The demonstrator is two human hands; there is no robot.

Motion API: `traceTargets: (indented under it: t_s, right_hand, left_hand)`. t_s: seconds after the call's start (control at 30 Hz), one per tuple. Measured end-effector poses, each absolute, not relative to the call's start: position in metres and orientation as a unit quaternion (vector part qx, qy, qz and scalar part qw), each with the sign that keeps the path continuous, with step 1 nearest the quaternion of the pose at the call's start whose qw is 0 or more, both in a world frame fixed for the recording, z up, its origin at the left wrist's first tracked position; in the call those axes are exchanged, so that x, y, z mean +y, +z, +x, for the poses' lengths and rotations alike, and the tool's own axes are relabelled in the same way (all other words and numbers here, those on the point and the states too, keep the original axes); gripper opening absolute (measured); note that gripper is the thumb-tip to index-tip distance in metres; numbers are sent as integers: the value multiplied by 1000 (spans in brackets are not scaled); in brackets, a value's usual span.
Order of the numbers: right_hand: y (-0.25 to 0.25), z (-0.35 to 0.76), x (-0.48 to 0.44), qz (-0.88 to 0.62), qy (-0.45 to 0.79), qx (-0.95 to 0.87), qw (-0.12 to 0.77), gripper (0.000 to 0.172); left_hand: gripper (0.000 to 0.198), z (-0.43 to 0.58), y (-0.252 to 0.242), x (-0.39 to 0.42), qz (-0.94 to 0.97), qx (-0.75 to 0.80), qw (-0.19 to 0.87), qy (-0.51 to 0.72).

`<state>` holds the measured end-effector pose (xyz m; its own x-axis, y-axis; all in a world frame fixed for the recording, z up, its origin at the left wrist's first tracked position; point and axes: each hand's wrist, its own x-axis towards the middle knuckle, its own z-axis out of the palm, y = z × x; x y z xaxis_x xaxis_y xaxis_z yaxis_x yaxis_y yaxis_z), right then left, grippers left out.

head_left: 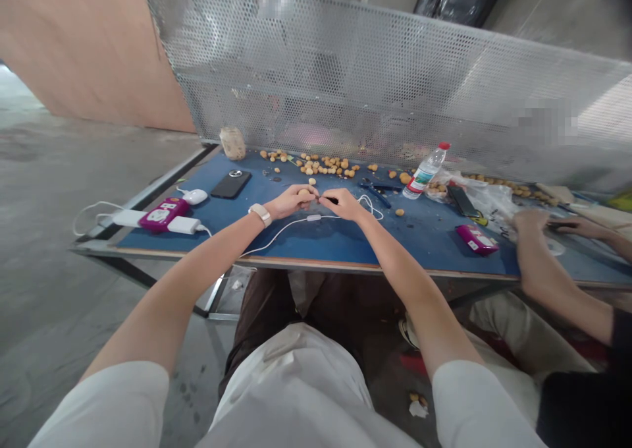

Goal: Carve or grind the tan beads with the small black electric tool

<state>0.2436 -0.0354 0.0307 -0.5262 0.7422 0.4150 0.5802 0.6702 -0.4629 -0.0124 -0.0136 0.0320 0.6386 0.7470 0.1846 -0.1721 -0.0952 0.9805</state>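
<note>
Above the middle of the blue worktable (424,240), my left hand (290,201) pinches a round tan nut (305,192) between its fingertips. My right hand (343,204) grips a small black tool (332,200), with most of it hidden by the fingers. The tool's tip is close to the nut, but I cannot tell whether they touch. A thin white cable (301,220) runs on the table beneath both hands. Many loose nuts (326,165) lie scattered towards the back edge, and a single nut (312,181) sits just beyond my left hand.
A perforated metal screen (395,85) rises behind the table. On it are a black phone (231,183), a white mouse (195,196), a water bottle (424,170) and blue pliers (376,193). A co-worker's hand (529,225) works at the right.
</note>
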Motion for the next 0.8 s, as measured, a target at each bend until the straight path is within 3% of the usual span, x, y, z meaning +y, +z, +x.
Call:
traceTargets:
  t_s: [0.27,0.43,0.6,0.8]
  right_hand:
    - [31,244,-37,-382,139,-865,296,45]
    - [31,247,-32,-395,165,-849,310,21]
    - [32,260,-22,-465,154,-771,407,21]
    - [38,283,-7,-494,157,-664,539,16]
  left_hand:
    - [28,-11,33,-16,675,250,592,362]
    - [24,-11,31,-10,717,313,484,393]
    - [28,-15,30,-10,853,292,289,322]
    - [32,-12,24,-22,900,310,204,229]
